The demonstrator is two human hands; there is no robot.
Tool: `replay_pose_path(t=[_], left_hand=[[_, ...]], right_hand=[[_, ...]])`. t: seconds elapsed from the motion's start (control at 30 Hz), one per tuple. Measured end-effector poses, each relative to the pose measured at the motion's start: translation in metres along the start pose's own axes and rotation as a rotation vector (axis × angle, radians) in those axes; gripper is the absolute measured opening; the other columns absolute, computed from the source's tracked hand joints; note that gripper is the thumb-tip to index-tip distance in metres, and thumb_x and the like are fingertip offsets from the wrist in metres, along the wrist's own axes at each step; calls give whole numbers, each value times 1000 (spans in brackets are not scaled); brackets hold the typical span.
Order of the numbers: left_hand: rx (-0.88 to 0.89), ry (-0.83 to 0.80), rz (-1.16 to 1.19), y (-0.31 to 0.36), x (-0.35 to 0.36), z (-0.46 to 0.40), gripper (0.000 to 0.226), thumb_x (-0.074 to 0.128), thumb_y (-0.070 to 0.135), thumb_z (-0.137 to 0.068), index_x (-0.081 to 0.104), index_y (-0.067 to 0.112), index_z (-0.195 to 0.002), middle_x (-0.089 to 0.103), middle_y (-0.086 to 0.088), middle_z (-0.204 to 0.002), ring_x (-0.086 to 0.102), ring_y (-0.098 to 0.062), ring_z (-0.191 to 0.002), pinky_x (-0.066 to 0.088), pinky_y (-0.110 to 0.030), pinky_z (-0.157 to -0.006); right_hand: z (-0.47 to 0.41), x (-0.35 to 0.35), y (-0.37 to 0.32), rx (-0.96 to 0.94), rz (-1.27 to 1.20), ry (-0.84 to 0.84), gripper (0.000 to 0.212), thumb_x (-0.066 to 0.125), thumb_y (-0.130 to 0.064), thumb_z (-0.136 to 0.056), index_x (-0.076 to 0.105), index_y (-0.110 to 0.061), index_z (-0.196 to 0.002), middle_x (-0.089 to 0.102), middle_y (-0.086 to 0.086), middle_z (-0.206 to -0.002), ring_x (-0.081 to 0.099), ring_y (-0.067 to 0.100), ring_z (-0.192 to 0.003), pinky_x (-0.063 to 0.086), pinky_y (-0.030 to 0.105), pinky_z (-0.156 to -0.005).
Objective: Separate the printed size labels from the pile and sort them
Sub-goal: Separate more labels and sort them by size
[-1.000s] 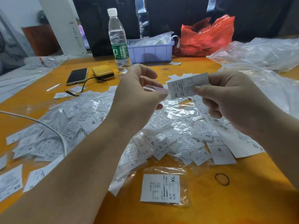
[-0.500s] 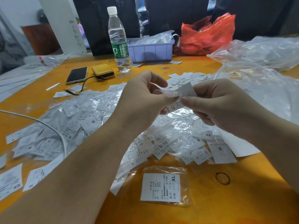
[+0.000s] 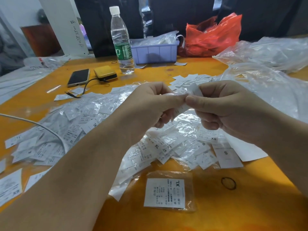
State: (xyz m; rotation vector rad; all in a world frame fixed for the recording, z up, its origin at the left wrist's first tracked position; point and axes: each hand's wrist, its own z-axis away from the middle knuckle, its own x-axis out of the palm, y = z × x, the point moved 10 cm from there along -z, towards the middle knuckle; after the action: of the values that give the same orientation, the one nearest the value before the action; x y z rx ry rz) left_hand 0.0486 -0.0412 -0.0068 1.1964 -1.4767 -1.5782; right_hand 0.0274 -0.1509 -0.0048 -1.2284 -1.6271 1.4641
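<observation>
A loose pile (image 3: 93,129) of white printed size labels in clear sleeves, marked XL, XS, S and M, covers the orange bench (image 3: 250,205), with one sleeved XL label (image 3: 165,192) lying flat, apart, nearer.

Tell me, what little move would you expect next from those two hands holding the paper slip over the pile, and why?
Probably pulling the label free and flattening it to read its size. Both the left hand and the right hand pinch it above the pile, and it is crumpled, so its print is unreadable. It could then join a matching label, like the XL one lying apart.
</observation>
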Motion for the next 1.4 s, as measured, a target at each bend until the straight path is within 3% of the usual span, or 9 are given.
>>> replay_pose_path(t=[0.17, 0.3, 0.47, 0.6, 0.77, 1.1, 1.23, 1.3, 1.4], left_hand=[[-70, -160, 160, -5, 16, 2, 24, 76, 31, -67, 57, 17, -69, 55, 0, -56, 44, -10, -45, 32, -17, -39], [-56, -183, 151, -3, 21, 2, 23, 69, 43, -75, 66, 24, -63, 58, 0, -61, 45, -10, -47, 34, -17, -40], [-85, -78, 176, -6, 9, 0, 39, 57, 35, -94, 69, 21, -60, 62, 0, -59, 51, -12, -48, 37, -19, -40], [73, 39, -117, 8, -1, 1, 33, 53, 28, -100, 65, 14, -73, 64, 5, -57, 50, -8, -47, 38, -16, -43], [264, 172, -336, 27, -8, 6, 25, 56, 28, -99, 65, 14, -79, 65, 8, -58, 51, -4, -49, 40, -15, -45], [281, 243, -241, 28, -20, 8, 28, 54, 24, -100, 60, 20, -73, 62, 8, -55, 53, -6, -49, 40, -13, -45], [269, 180, -339, 27, -7, 8, 29, 50, 27, -101, 58, 17, -75, 65, 7, -58, 55, -6, -51, 47, -27, -51], [254, 148, -386, 26, -1, 9, 22, 52, 27, -100, 59, 18, -80, 68, 6, -64, 59, -16, -56, 49, -38, -57], [255, 108, -423, 25, 5, 9, 8, 56, 20, -95, 59, 27, -92, 70, 3, -75, 64, -27, -69, 49, -41, -52]], right_hand=[[0, -7, -1, 12, 14, 49, 48, 66, -23, -79, 56, 19, -100, 33, -4, -50, 27, 8, -44, 30, 19, -42], [3, -10, -5, 16, 34, 97, 19, 64, -18, -77, 61, 0, -77, 30, -5, -47, 26, 8, -43, 28, 20, -42], [3, -9, -7, 17, 32, 113, 16, 64, -16, -76, 64, -15, -60, 31, -6, -45, 25, 9, -42, 27, 20, -41], [3, -12, -6, 21, 63, 133, 13, 64, -12, -81, 62, 0, -77, 31, -6, -46, 25, 9, -42, 26, 20, -42], [3, -24, -3, 30, 95, 221, 13, 59, -10, -91, 65, 1, -87, 34, -7, -45, 27, 8, -43, 28, 21, -43], [6, -27, -6, 25, 92, 271, 20, 57, -8, -93, 66, -9, -75, 35, -7, -45, 28, 8, -43, 30, 21, -42], [5, -25, -4, 31, 120, 258, 13, 57, -7, -91, 65, 3, -87, 36, -6, -46, 29, 8, -43, 30, 21, -42], [4, -24, -4, 32, 121, 246, 12, 57, -5, -91, 64, 3, -85, 35, -6, -46, 29, 9, -43, 30, 21, -42], [4, -22, -5, 28, 136, 231, 14, 57, -3, -90, 62, 3, -78, 35, -5, -46, 28, 10, -43, 29, 22, -42]])
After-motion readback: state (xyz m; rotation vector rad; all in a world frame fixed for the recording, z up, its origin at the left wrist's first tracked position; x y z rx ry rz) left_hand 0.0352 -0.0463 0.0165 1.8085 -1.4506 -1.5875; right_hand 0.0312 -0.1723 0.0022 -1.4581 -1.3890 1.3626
